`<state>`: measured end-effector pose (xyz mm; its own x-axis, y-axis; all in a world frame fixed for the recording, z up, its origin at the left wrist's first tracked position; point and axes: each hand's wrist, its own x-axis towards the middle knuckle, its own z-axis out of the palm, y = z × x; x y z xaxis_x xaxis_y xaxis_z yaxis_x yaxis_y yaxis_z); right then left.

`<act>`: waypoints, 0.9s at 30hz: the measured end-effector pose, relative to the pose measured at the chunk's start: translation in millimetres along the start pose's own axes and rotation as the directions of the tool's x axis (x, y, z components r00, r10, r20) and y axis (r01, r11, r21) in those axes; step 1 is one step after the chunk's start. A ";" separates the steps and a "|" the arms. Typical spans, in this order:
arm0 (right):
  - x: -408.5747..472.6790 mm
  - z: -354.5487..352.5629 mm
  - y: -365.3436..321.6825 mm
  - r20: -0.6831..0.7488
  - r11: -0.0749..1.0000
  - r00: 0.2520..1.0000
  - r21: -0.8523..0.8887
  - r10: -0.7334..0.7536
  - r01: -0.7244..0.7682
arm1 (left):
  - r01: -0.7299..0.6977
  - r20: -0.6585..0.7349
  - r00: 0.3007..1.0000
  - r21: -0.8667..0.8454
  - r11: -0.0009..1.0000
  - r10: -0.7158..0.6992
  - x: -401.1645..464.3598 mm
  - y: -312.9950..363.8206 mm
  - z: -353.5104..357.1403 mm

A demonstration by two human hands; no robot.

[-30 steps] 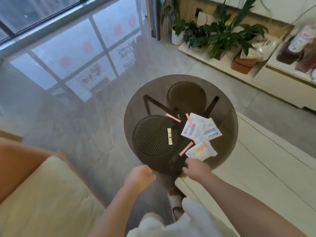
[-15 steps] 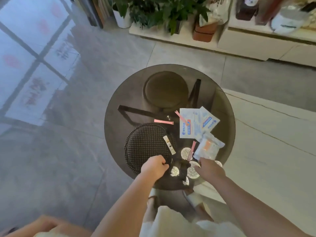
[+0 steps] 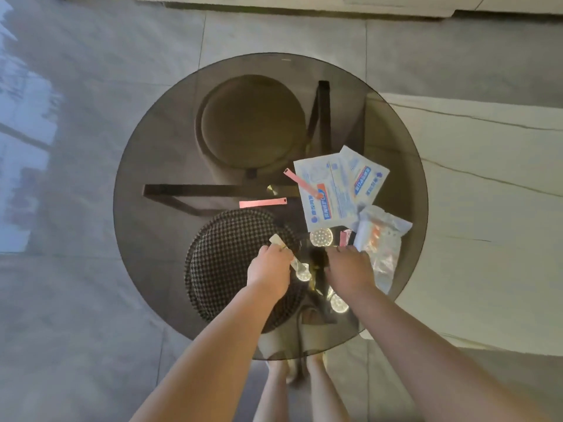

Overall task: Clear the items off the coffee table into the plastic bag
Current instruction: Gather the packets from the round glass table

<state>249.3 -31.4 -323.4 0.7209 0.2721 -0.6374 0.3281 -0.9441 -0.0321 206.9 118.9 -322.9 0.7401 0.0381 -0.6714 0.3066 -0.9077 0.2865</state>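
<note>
Left hand (image 3: 269, 269) pinching cream strip (image 3: 278, 242); right hand (image 3: 350, 269) (grip unclear) near table (image 3: 158, 147) edge.

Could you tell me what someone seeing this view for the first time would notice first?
Most likely the round smoked-glass coffee table filling the middle of the view, with two stools showing through it. Next, the white and blue packets fanned on its right side, with a clear wrapper just below them and pink strips near the centre. Then the left hand and right hand, close together over the near edge, the left pinching a small pale strip.
</note>
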 end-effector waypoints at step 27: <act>128.7 -28.0 -26.4 -0.280 0.983 0.958 0.143 -0.070 0.114 | 0.041 -0.283 0.959 0.050 0.998 -0.026 104.0 -34.4 -24.9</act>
<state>350.5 33.8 -383.0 0.8379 0.3789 -0.3929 0.3175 -0.9238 -0.2138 288.3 164.5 -385.6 0.8712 0.1780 -0.4575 0.3068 -0.9250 0.2243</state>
